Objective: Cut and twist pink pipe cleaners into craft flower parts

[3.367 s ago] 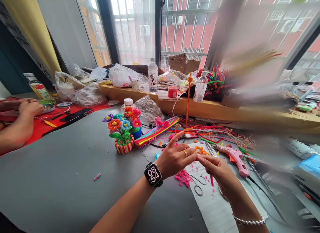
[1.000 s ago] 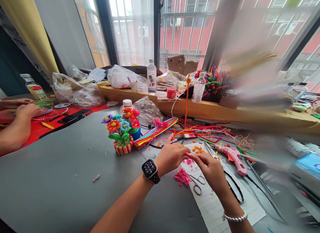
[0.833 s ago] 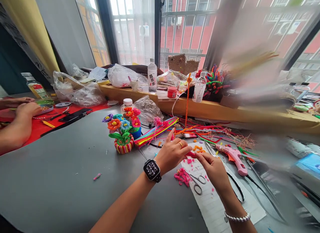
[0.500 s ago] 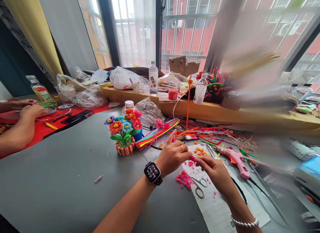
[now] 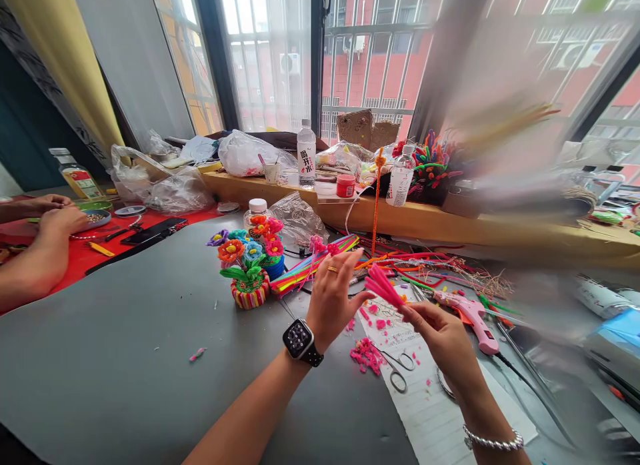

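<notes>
My right hand (image 5: 435,332) pinches one end of a bunch of pink pipe cleaners (image 5: 384,286), whose other ends fan out to the upper left. Just left of the bunch is my left hand (image 5: 336,295), its fingers raised and its thumb apart, holding nothing. Below them, small scissors (image 5: 399,368) lie partly on a sheet of lined paper (image 5: 420,412). Beside the scissors is a heap of pink fuzzy scraps (image 5: 367,356). More pink bits are scattered over the paper.
Left of my hands stands a small pot of pipe-cleaner flowers (image 5: 249,285). Colourful pipe cleaners (image 5: 295,275) lie behind. A pink glue gun (image 5: 473,318) with its cord rests at the right. A water bottle (image 5: 307,155) stands on the ledge. Another person's hands (image 5: 60,215) are at the far left.
My left hand has come off the pink pipe cleaners and opened, moving slightly left. The bunch now shows fanned out from my right hand, which has shifted a little to the right.
</notes>
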Available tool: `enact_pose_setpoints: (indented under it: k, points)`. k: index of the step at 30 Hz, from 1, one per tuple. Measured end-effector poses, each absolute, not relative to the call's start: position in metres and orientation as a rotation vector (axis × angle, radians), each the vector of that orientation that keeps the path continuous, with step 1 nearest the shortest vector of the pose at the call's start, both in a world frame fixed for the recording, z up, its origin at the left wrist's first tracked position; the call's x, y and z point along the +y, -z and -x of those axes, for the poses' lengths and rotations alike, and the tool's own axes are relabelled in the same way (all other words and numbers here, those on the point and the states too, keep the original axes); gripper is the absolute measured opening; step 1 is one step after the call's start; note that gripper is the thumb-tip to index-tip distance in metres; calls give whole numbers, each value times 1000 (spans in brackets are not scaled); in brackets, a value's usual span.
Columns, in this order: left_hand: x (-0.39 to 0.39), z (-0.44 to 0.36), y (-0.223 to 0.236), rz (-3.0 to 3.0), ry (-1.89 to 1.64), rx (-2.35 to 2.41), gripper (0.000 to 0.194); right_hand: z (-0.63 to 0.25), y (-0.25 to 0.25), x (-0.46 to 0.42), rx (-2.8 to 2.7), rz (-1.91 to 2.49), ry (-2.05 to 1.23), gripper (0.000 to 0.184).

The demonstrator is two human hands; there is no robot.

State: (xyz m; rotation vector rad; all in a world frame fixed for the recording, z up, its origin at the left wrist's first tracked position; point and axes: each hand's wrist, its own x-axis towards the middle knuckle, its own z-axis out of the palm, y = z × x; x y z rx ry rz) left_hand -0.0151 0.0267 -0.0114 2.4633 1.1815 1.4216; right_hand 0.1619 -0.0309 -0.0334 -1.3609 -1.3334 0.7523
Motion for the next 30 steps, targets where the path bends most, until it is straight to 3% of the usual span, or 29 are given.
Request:
enact_pose_setpoints:
  k: [6, 13, 22, 30]
  points:
    - [21, 0, 15, -1734, -875, 760, 37, -148, 32, -34, -1246, 1324, -712, 27]
    - [19, -2, 14, -1221, -937, 751, 34, -140, 26, -37, -1507, 1302, -859, 32]
    - [13, 1, 6, -1417, -496, 741, 32, -151, 33, -32, -1224, 1297, -861, 35]
    - [16, -1, 17, -1458, -427, 731, 35, -151, 37, -28, -1051, 1276, -993, 33]
